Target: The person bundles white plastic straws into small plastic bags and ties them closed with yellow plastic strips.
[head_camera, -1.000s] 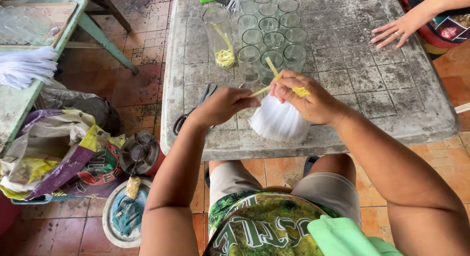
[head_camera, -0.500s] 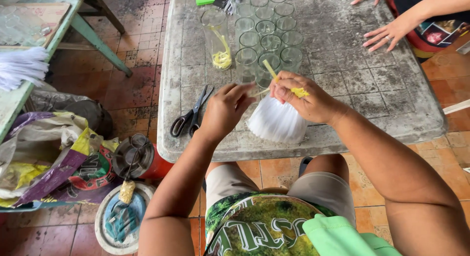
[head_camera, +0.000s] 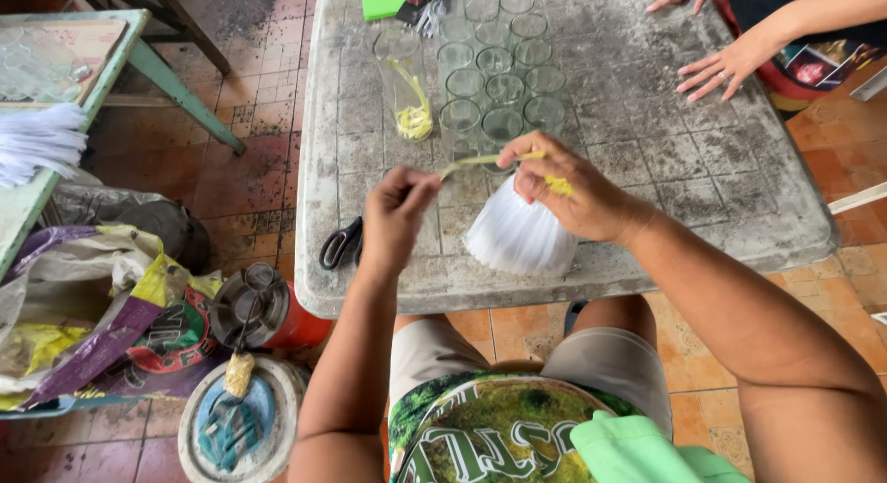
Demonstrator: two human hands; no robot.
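My right hand (head_camera: 573,192) grips a bunch of white straws (head_camera: 519,238) that fans out towards me over the grey table (head_camera: 647,169). A yellow band (head_camera: 480,159) is stretched between both hands above the bunch. My left hand (head_camera: 395,213) pinches its left end. More yellow band shows under the fingers of my right hand. Black scissors (head_camera: 340,244) lie on the table just left of my left hand.
Several clear glasses (head_camera: 504,85) stand in rows at the table's middle; a tall one (head_camera: 405,85) holds yellow bands. Another person's hands (head_camera: 716,67) rest at the far right. A red can (head_camera: 263,307), bags (head_camera: 83,326) and a bucket (head_camera: 231,418) sit on the floor left.
My left hand has pulled away to the left, drawing the yellow band out longer. The scissors have come into view beside it.
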